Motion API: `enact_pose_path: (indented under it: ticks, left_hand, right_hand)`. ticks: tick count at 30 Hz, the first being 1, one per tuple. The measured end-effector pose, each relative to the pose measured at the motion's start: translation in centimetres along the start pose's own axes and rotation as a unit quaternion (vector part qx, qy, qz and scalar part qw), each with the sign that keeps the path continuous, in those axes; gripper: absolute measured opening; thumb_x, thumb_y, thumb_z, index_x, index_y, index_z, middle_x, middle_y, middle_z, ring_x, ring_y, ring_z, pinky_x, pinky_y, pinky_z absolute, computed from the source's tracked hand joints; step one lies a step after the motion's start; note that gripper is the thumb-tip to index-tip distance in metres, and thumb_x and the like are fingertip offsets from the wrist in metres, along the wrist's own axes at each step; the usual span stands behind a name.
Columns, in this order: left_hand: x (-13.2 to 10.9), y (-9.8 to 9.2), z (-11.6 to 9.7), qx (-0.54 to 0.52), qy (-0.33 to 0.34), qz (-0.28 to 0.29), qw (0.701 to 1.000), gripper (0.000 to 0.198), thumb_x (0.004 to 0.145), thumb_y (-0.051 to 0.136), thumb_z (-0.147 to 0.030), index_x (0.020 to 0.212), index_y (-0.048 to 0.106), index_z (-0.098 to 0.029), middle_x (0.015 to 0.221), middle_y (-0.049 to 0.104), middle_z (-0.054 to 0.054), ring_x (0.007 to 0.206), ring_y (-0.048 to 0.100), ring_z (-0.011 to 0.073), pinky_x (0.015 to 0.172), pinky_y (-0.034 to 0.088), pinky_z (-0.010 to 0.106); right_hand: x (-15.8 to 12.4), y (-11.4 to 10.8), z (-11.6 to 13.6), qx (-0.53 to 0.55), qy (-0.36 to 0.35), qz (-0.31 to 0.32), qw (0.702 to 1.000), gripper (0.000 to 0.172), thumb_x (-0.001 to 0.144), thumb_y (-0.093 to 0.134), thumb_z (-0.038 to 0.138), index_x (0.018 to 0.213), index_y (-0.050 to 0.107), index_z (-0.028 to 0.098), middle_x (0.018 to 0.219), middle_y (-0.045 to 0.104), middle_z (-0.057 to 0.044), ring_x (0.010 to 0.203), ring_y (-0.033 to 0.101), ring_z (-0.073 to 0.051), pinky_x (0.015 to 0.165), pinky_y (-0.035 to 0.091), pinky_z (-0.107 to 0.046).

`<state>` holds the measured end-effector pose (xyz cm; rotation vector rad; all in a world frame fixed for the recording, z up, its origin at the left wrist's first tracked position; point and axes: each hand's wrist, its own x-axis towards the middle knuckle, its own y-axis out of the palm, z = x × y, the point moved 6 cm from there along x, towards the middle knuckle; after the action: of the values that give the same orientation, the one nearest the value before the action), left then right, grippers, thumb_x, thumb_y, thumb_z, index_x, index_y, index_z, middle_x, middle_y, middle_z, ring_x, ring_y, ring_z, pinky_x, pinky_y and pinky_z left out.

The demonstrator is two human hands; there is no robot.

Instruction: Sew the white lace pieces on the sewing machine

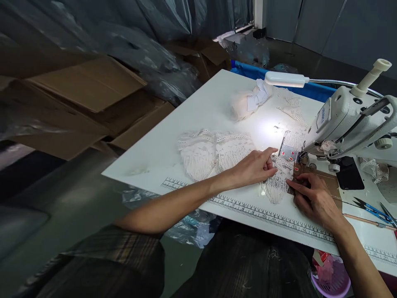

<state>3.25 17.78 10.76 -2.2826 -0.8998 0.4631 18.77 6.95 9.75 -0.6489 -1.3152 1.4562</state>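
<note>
A small scalloped piece of white lace (277, 184) lies flat on the table in front of the sewing machine (335, 120), its far edge close to the presser foot. My left hand (256, 165) rests at its left side, with index finger and thumb apart and the other fingers bent under. On the right, my right hand (316, 196) lies low over the brown plate (333, 186), its index fingertip touching the lace's right edge and its fingers apart. Left of my left hand is a larger white lace piece (214, 151), partly covered by that hand.
A bundle of pale lace (248, 103) sits at the back under the lamp (285, 79). Blue-handled snips (374, 210) and a dark phone-like slab (350, 173) are at the right. A printed ruler (263, 213) follows the front edge. Cardboard boxes (89, 87) stand left; a purple basket (336, 285) is below.
</note>
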Motion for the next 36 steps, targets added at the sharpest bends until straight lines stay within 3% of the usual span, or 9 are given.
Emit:
enact_pose_path:
  ticks: [6, 11, 13, 15, 18, 26, 36]
  left_hand:
    - [-0.2, 0.0, 0.0, 0.054, 0.021, -0.011, 0.998, 0.055, 0.087, 0.055, -0.025, 0.138, 0.045, -0.01, 0.083, 0.068, 0.003, 0.071, 0.062, 0.0124, 0.065, 0.049, 0.023]
    - [0.0, -0.6, -1.2, 0.191, 0.145, -0.085, 0.967, 0.033, 0.094, 0.049, -0.03, 0.119, 0.064, -0.015, 0.106, 0.064, 0.01, 0.074, 0.059, 0.0151, 0.055, 0.046, 0.026]
    - [0.4, 0.2, -2.4, 0.24, 0.237, -0.054, 0.94, 0.03, 0.097, 0.042, -0.026, 0.106, 0.068, -0.015, 0.107, 0.065, 0.012, 0.081, 0.06, 0.0184, 0.06, 0.05, 0.03]
    - [0.8, 1.3, -3.5, 0.271, 0.318, 0.015, 0.908, 0.031, 0.097, 0.039, -0.02, 0.096, 0.069, -0.016, 0.105, 0.068, 0.012, 0.089, 0.06, 0.0202, 0.073, 0.053, 0.036]
    - [1.6, 2.4, -4.3, 0.273, 0.371, 0.087, 0.883, 0.03, 0.097, 0.039, -0.019, 0.094, 0.069, -0.016, 0.105, 0.068, 0.013, 0.09, 0.06, 0.0214, 0.083, 0.051, 0.038]
    - [2.0, 2.9, -3.2, 0.317, 0.387, 0.129, 0.856, 0.037, 0.1, 0.036, -0.029, 0.115, 0.065, -0.012, 0.121, 0.063, 0.017, 0.099, 0.06, 0.0257, 0.088, 0.045, 0.04]
    - [1.8, 3.4, -2.5, 0.347, 0.354, 0.119, 0.86, 0.038, 0.097, 0.04, -0.03, 0.122, 0.062, -0.011, 0.129, 0.059, 0.018, 0.104, 0.057, 0.0283, 0.09, 0.044, 0.042]
  right_hand:
    - [0.0, -0.1, 0.1, -0.005, -0.003, -0.006, 1.0, 0.04, 0.09, 0.052, 0.018, 0.125, 0.067, 0.026, 0.11, 0.06, -0.012, 0.098, 0.059, -0.025, 0.083, 0.051, -0.046]
    - [0.0, -0.1, 0.3, -0.006, -0.001, -0.007, 1.0, 0.039, 0.09, 0.051, 0.018, 0.124, 0.068, 0.025, 0.11, 0.061, -0.013, 0.1, 0.058, -0.027, 0.082, 0.051, -0.047]
    - [0.0, -0.1, 0.3, -0.003, 0.0, -0.003, 1.0, 0.038, 0.09, 0.052, 0.019, 0.124, 0.067, 0.025, 0.111, 0.061, -0.013, 0.101, 0.058, -0.027, 0.083, 0.051, -0.047]
    - [0.0, 0.0, 0.3, -0.001, 0.0, -0.003, 1.0, 0.039, 0.09, 0.052, 0.019, 0.125, 0.067, 0.027, 0.111, 0.061, -0.012, 0.101, 0.057, -0.026, 0.083, 0.051, -0.046]
    - [0.0, 0.0, 0.3, -0.009, 0.0, -0.008, 1.0, 0.039, 0.09, 0.052, 0.018, 0.124, 0.068, 0.028, 0.11, 0.061, -0.011, 0.098, 0.057, -0.025, 0.083, 0.051, -0.044]
    - [0.1, -0.3, 0.5, -0.016, 0.004, 0.005, 1.0, 0.04, 0.091, 0.051, 0.02, 0.127, 0.066, 0.027, 0.111, 0.061, -0.012, 0.099, 0.057, -0.027, 0.082, 0.051, -0.046]
    - [0.0, -0.1, 0.7, -0.052, -0.007, -0.004, 0.999, 0.039, 0.091, 0.05, 0.021, 0.125, 0.066, 0.025, 0.11, 0.062, -0.012, 0.096, 0.057, -0.026, 0.078, 0.049, -0.043]
